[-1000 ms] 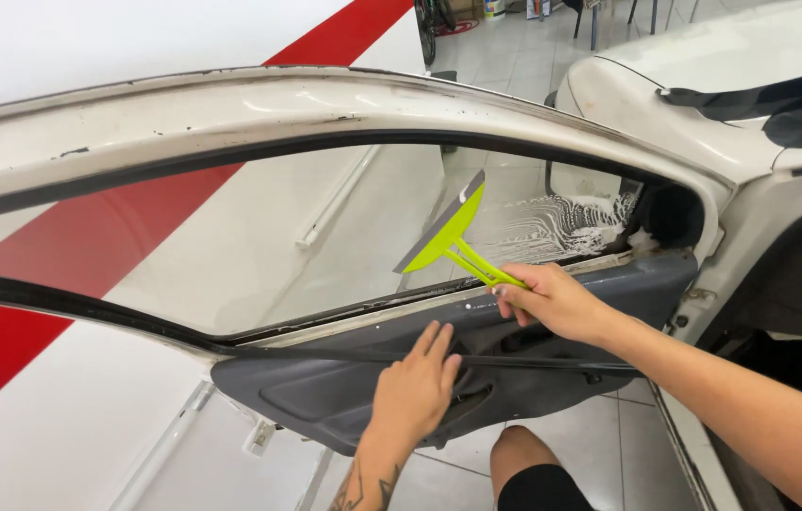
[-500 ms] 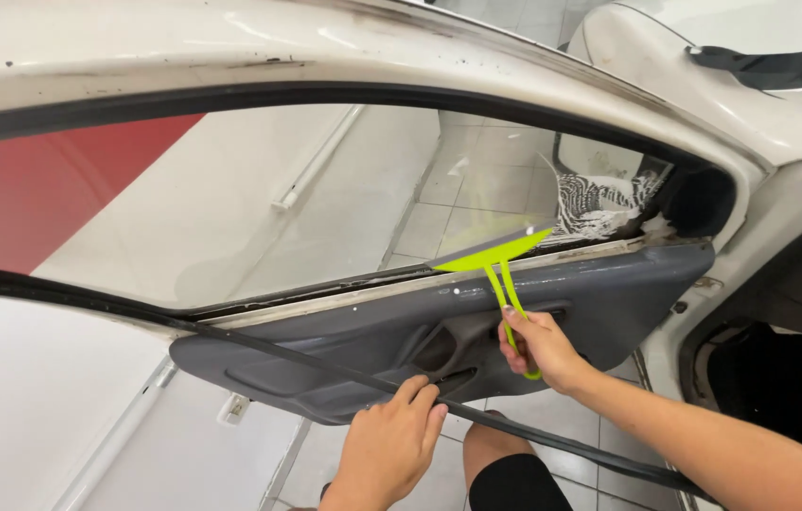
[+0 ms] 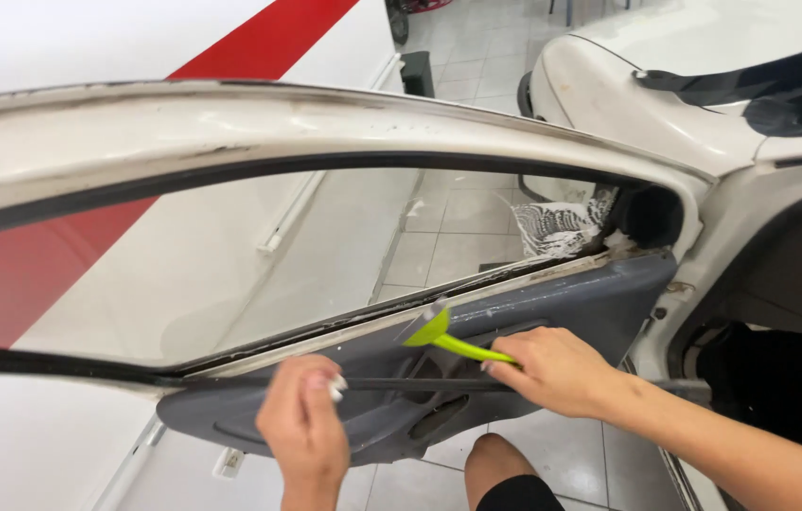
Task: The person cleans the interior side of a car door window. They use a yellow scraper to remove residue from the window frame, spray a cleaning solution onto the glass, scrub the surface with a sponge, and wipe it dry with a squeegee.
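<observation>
My right hand point(image 3: 557, 369) grips the handle of a lime-green squeegee point(image 3: 448, 339). Its blade lies low against the bottom edge of the car door's window glass point(image 3: 259, 255), just above the grey inner door panel point(image 3: 599, 293). My left hand point(image 3: 304, 426) is held in front of the panel with its fingers closed. It pinches a small white bit point(image 3: 336, 385) beside a loose black rubber strip point(image 3: 41, 364) that runs across the door. What the white bit is cannot be told.
The white door frame point(image 3: 230, 123) arches over the glass. White soapy foam point(image 3: 562, 227) clings to the window's right corner. The white car body point(image 3: 628, 85) and its dark door opening point(image 3: 779, 378) are at the right. My knee point(image 3: 495, 464) is below the panel, over a tiled floor.
The squeegee has come down from the upper right of the glass to its bottom edge. My left hand left the door panel and closed on the small white bit.
</observation>
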